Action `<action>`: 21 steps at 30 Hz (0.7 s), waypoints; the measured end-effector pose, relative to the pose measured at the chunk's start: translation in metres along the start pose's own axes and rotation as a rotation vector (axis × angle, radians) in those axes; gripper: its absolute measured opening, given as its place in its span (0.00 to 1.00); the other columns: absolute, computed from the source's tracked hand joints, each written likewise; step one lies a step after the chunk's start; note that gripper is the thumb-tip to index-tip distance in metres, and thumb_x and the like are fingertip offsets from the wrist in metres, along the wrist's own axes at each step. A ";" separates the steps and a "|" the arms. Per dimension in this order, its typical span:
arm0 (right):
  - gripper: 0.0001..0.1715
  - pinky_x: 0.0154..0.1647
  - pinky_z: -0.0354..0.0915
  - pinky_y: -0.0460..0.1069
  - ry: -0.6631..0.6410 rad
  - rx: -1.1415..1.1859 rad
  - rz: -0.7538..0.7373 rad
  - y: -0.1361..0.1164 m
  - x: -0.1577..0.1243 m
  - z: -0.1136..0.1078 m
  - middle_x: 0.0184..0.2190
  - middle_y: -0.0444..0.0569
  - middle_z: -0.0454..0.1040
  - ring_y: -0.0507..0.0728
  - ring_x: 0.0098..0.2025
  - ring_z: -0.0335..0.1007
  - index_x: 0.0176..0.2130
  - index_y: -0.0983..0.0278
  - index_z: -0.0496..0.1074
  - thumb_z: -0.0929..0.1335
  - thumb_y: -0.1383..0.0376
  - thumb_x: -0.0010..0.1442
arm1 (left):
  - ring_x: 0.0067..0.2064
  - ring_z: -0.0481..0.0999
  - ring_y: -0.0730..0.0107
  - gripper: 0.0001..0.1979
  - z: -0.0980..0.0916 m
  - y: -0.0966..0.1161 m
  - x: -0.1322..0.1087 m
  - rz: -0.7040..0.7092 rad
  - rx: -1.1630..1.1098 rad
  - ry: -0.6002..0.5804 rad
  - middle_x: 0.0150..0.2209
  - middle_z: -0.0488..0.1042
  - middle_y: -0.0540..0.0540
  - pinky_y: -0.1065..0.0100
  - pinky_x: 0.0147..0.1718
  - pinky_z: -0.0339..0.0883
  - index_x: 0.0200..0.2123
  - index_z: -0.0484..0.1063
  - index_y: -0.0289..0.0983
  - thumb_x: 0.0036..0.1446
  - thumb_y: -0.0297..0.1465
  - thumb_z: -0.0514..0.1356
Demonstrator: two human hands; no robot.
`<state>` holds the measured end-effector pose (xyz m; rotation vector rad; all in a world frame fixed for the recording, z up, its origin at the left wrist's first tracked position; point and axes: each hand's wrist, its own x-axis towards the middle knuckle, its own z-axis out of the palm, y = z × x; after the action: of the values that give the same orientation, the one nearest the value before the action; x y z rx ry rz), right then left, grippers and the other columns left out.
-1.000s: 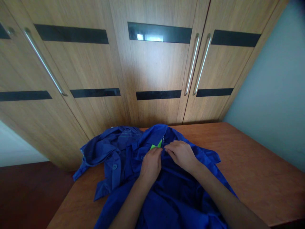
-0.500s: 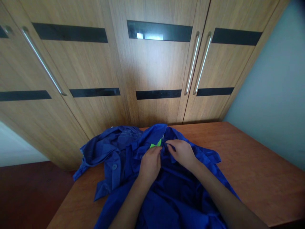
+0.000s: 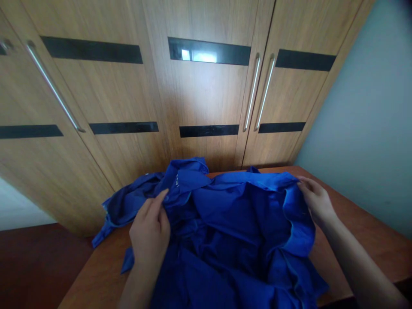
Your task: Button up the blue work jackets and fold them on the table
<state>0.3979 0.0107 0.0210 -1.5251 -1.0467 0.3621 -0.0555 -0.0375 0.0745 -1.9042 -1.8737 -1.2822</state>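
A blue work jacket (image 3: pixel 231 210) lies spread across the wooden table, its front pulled apart so that the darker inner side shows. My left hand (image 3: pixel 151 231) is closed on the jacket's edge at the left, by a strip with small white marks; the cloth partly hides its grip. At the far right, the thumb and fingers of my right hand (image 3: pixel 313 195) pinch the other upper edge, and a loose fold hangs below them. More bunched blue cloth (image 3: pixel 128 204) lies beyond my left hand; whether it belongs to the same jacket I cannot tell.
The reddish wooden table top (image 3: pixel 347 227) extends to the right. Behind it stands a wooden wardrobe (image 3: pixel 209 94) with dark strips and long metal handles. A pale wall (image 3: pixel 357 120) closes off the right side. Dark red floor (image 3: pixel 35 266) shows at lower left.
My hands were close together at the jacket's middle, near a bright green tag. They have moved apart, left and right, spreading the jacket open; the green tag is out of sight.
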 end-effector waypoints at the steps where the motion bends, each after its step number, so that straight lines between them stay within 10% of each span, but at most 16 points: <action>1: 0.29 0.47 0.69 0.55 -0.088 -0.100 -0.018 0.007 -0.012 -0.008 0.43 0.52 0.78 0.62 0.45 0.74 0.51 0.63 0.71 0.67 0.52 0.54 | 0.44 0.74 0.57 0.20 -0.006 -0.002 -0.008 0.055 0.081 -0.096 0.41 0.75 0.42 0.57 0.46 0.67 0.53 0.70 0.38 0.61 0.29 0.47; 5: 0.40 0.52 0.67 0.57 -0.412 -0.445 -0.099 0.021 -0.078 -0.016 0.55 0.55 0.71 0.64 0.52 0.71 0.62 0.61 0.60 0.67 0.49 0.55 | 0.45 0.74 0.54 0.18 -0.006 -0.004 -0.054 0.170 0.127 -0.478 0.41 0.75 0.40 0.50 0.49 0.67 0.46 0.75 0.38 0.58 0.28 0.50; 11: 0.44 0.55 0.63 0.63 -0.444 -0.520 -0.086 0.013 -0.135 0.025 0.55 0.63 0.69 0.69 0.54 0.69 0.67 0.67 0.49 0.66 0.58 0.57 | 0.63 0.58 0.41 0.32 0.029 0.015 -0.118 0.228 -0.134 -0.769 0.62 0.59 0.38 0.40 0.58 0.56 0.53 0.70 0.45 0.43 0.44 0.68; 16: 0.34 0.58 0.62 0.58 -0.544 0.110 0.096 -0.027 -0.165 0.076 0.54 0.55 0.72 0.62 0.55 0.69 0.60 0.64 0.63 0.66 0.62 0.55 | 0.67 0.37 0.32 0.70 0.053 0.056 -0.131 0.302 -0.326 -0.834 0.69 0.28 0.34 0.34 0.58 0.50 0.68 0.41 0.45 0.22 0.49 0.74; 21: 0.24 0.58 0.61 0.59 -0.589 0.441 0.262 -0.080 -0.187 0.076 0.52 0.51 0.74 0.64 0.55 0.68 0.49 0.59 0.74 0.69 0.52 0.55 | 0.66 0.53 0.46 0.50 0.055 0.072 -0.106 0.245 -0.386 -0.692 0.68 0.45 0.35 0.46 0.59 0.59 0.67 0.46 0.46 0.44 0.37 0.68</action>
<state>0.2071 -0.0929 0.0131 -1.1709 -1.1123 1.1986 0.0498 -0.0921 0.0011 -2.9721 -1.6249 -1.0361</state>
